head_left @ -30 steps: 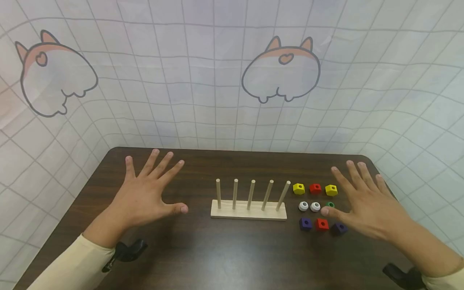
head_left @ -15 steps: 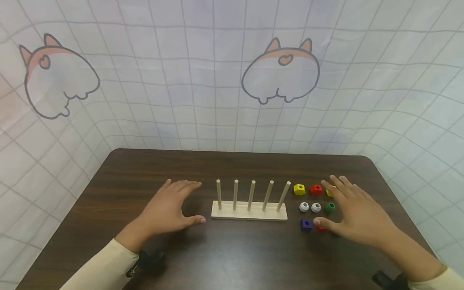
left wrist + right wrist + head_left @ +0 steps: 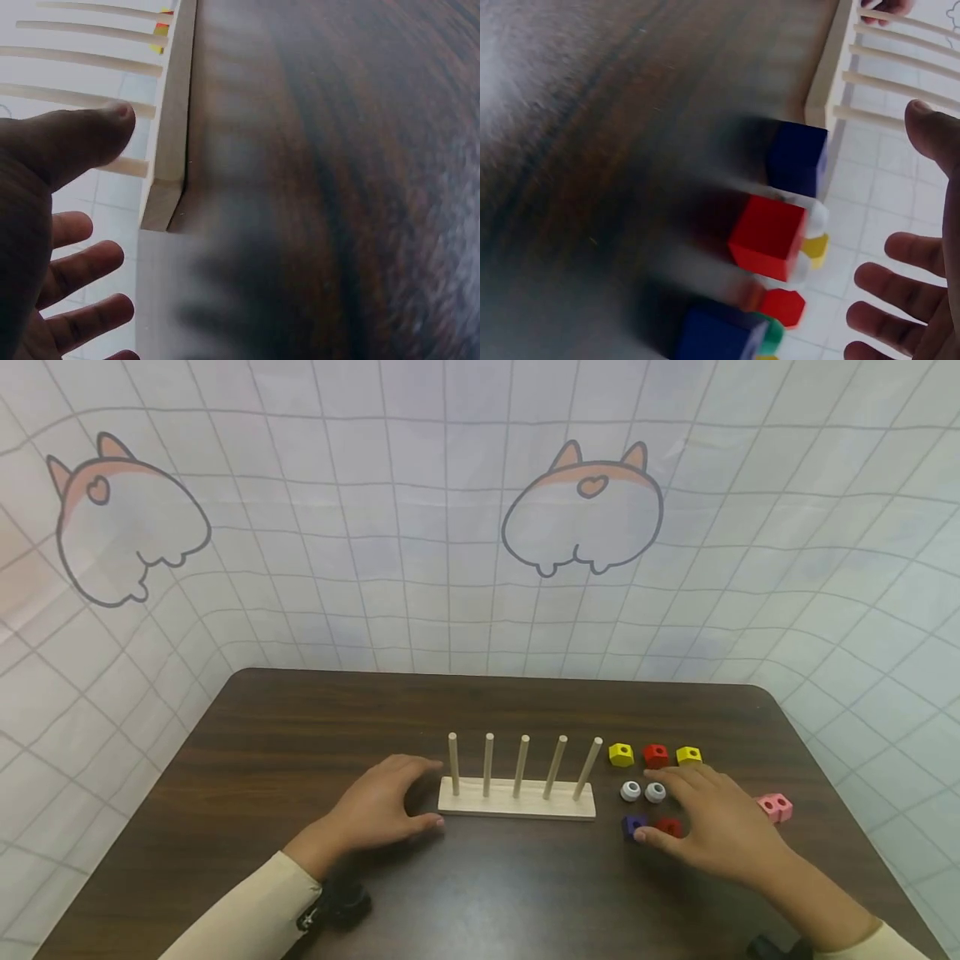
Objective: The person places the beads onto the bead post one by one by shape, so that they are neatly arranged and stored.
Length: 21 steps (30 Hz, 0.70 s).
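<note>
A pale wooden stand [image 3: 517,808] with several upright pegs lies at the middle of the table. My left hand [image 3: 375,806] is at its left end, fingers and thumb spread apart around nothing. In the left wrist view, the thumb [image 3: 90,142] overlaps the pegs. My right hand [image 3: 723,822] hovers over the small holed beads at right, holding none, its fingers loosely bent. Nearest its thumb are a purple cube [image 3: 633,828] and a red cube [image 3: 670,827]. The right wrist view also shows another dark blue-purple cube [image 3: 716,330] and a green bead [image 3: 771,335], both hidden in the head view.
Behind these are two white round beads [image 3: 631,791], two yellow beads [image 3: 621,755] and a red bead [image 3: 656,756]. Pink cubes [image 3: 776,807] lie right of my right hand. The dark wood table [image 3: 480,893] meets a white gridded cloth [image 3: 360,527] at back and sides.
Both hands have come lower and inward: the left moves right to the stand's end, the right moves left over the beads. Their fingers are less spread. The pink cubes have come into view.
</note>
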Motion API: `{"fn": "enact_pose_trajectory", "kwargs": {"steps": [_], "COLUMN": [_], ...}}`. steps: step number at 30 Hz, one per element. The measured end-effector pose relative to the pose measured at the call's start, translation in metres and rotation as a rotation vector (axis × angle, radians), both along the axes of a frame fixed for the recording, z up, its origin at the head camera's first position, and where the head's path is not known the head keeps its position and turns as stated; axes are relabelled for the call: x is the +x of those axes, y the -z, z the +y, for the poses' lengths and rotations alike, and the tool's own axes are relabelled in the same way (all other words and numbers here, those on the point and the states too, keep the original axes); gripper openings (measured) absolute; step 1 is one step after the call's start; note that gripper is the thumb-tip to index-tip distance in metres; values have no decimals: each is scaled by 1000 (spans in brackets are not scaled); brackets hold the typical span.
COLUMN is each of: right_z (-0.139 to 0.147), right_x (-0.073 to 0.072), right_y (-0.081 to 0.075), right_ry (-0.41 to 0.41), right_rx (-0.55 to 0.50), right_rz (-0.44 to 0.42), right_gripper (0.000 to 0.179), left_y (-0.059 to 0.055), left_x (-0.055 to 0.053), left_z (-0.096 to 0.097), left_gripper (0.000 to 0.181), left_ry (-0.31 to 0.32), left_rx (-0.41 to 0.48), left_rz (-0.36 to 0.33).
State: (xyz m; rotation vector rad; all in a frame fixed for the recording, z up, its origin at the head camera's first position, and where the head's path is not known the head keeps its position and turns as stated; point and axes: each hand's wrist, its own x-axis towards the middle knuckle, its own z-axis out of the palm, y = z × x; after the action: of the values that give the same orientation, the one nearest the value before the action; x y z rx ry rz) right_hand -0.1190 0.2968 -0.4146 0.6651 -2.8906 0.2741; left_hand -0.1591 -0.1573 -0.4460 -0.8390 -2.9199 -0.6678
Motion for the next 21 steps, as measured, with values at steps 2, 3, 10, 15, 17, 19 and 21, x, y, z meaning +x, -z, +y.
{"fn": "enact_pose_trajectory", "kwargs": {"steps": [2,3,10,15,17,19,21], "right_z": [0,0,-2,-4,-4,-4,-3], "right_x": [-1,-1,-1,-6,-8,-9,-10], "right_y": [5,7,18,23,26,28,30], "right_ry": [-12,-20,-83,-121,-130,-137,-143], "right_rx": [-2,-4,-25,-33,-27,-17,-12], "right_rz": [13,18,52,70,66,63,63], "right_gripper": [81,80,70,63,62,61,56], "left_y": [3,5,13,14,15,15,16], "left_x": [-1,-2,-5,-7,-8,-9,-10], "left_z": [1,2,4,7,9,10,11], "left_gripper": [75,74,67,64,63,61,60], "left_ry": [10,15,39,31,27,24,19], "left_rx": [11,16,41,37,30,28,22], "left_rz": [2,5,27,26,28,29,32]}}
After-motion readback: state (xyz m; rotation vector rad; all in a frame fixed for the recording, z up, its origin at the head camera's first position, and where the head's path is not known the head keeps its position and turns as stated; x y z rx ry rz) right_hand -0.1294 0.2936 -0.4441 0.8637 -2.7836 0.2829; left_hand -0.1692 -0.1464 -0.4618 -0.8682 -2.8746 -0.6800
